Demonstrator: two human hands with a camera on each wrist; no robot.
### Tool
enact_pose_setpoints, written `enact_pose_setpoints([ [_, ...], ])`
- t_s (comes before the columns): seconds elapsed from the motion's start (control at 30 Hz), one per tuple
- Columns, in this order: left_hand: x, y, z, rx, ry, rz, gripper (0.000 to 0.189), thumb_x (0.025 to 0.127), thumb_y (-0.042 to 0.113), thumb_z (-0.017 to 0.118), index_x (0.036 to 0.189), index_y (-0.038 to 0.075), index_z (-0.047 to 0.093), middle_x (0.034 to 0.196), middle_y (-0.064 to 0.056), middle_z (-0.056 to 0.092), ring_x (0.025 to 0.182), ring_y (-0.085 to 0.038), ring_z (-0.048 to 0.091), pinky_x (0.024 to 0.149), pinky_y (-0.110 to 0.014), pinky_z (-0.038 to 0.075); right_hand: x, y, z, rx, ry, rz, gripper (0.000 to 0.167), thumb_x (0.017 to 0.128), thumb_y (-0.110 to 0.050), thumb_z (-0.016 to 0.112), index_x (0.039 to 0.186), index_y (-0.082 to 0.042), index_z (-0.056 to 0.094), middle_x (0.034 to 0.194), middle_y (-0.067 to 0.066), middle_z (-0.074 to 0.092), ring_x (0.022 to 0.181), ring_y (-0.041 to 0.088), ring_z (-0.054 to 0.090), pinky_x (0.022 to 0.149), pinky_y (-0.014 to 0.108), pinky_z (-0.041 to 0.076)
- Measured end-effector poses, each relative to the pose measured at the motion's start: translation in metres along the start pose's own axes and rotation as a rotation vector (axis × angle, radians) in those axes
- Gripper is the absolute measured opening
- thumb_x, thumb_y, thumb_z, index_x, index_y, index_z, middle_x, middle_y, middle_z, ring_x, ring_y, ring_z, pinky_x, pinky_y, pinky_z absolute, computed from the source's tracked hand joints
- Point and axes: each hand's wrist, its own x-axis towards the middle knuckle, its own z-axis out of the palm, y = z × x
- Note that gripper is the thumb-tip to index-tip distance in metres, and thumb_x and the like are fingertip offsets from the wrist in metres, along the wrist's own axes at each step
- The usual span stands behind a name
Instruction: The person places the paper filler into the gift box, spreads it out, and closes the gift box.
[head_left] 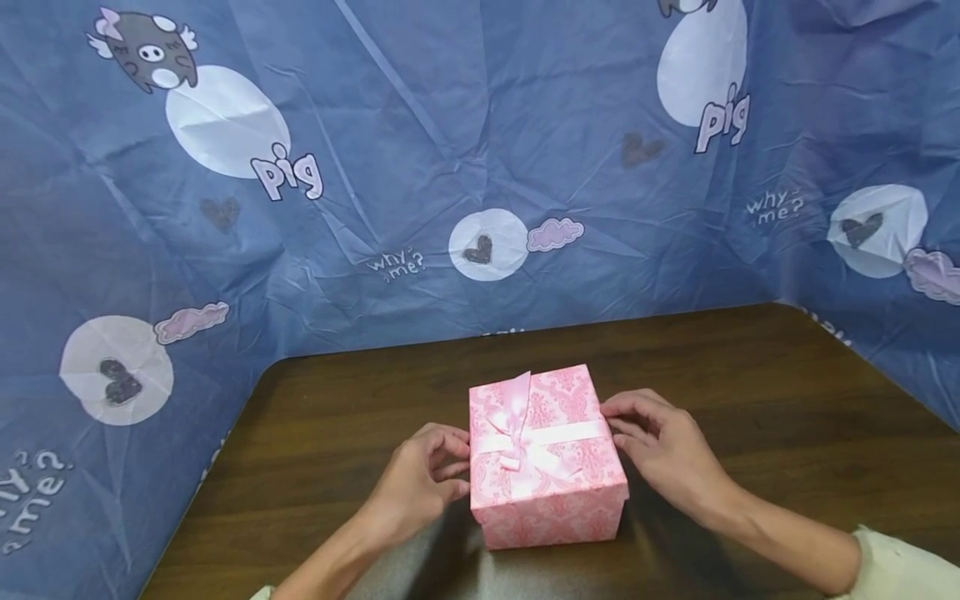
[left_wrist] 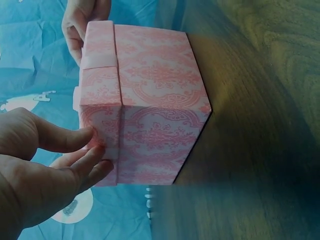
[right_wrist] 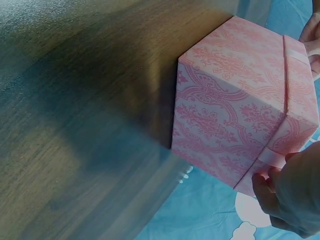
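A pink patterned gift box (head_left: 555,525) stands upright on the table, its lid (head_left: 573,396) seated over the base. A pale pink ribbon with a bow (head_left: 516,437) crosses the lid's top. My left hand (head_left: 420,479) holds the lid's left side, with the thumb and bent fingertips at its edge in the left wrist view. On the opposite side my right hand (head_left: 667,450) holds the lid with curled fingers, close by the ribbon band (right_wrist: 272,158). What is inside the box is hidden.
The dark wood-grain table (head_left: 360,392) extends around the box on all sides. A blue cloth (head_left: 420,167) printed with pigs, hearts and clouds hangs behind the table and along both its sides. Pale sleeves (head_left: 900,567) show at the wrists.
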Motion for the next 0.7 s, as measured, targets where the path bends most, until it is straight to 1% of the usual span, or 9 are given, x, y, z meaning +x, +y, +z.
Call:
enact_pose_setpoints([
  [0.1,0.001,0.001,0.001,-0.001,0.007,0.006,0.028,0.072,-0.032,0.055,0.093,-0.014,0.055,0.117,-0.023,0.052,0.105,-0.035,0.062,0.085,-0.028,0.053,-0.001,0.001,0.000,0.026,-0.003,-0.003,0.025,0.083,0.018,0.056,0.105,0.009,0.064,0.112,0.016,0.058,0.105,0.015,0.059,0.085,0.017,0.050],
  [0.27,0.001,0.002,0.001,-0.002,0.009,0.015,0.028,0.072,-0.032,0.056,0.093,-0.014,0.055,0.118,-0.023,0.052,0.106,-0.035,0.062,0.086,-0.028,0.052,-0.001,0.002,-0.001,0.030,-0.003,-0.009,0.024,0.084,0.017,0.056,0.105,0.008,0.064,0.112,0.016,0.058,0.104,0.012,0.059,0.085,0.021,0.051],
  [0.4,0.002,0.002,0.002,-0.006,0.008,0.018,0.028,0.072,-0.032,0.055,0.093,-0.014,0.055,0.118,-0.024,0.052,0.106,-0.036,0.061,0.087,-0.027,0.052,-0.001,0.003,-0.002,0.009,-0.006,0.003,0.025,0.083,0.017,0.056,0.105,0.007,0.064,0.110,0.015,0.059,0.102,0.014,0.060,0.084,0.022,0.052],
  [0.53,0.002,0.002,0.003,-0.001,0.001,0.021,0.028,0.072,-0.032,0.055,0.093,-0.014,0.056,0.118,-0.024,0.051,0.105,-0.036,0.062,0.086,-0.028,0.052,-0.002,0.009,-0.001,-0.007,-0.019,0.025,0.025,0.082,0.017,0.056,0.104,0.006,0.064,0.110,0.015,0.060,0.103,0.016,0.061,0.083,0.021,0.052],
  [0.7,0.002,-0.001,0.005,0.018,-0.007,0.010,0.028,0.072,-0.032,0.055,0.093,-0.013,0.056,0.118,-0.023,0.052,0.105,-0.035,0.062,0.086,-0.028,0.052,-0.004,0.019,0.001,-0.002,-0.032,0.030,0.026,0.081,0.019,0.056,0.102,0.006,0.063,0.111,0.014,0.059,0.107,0.023,0.060,0.085,0.021,0.051],
])
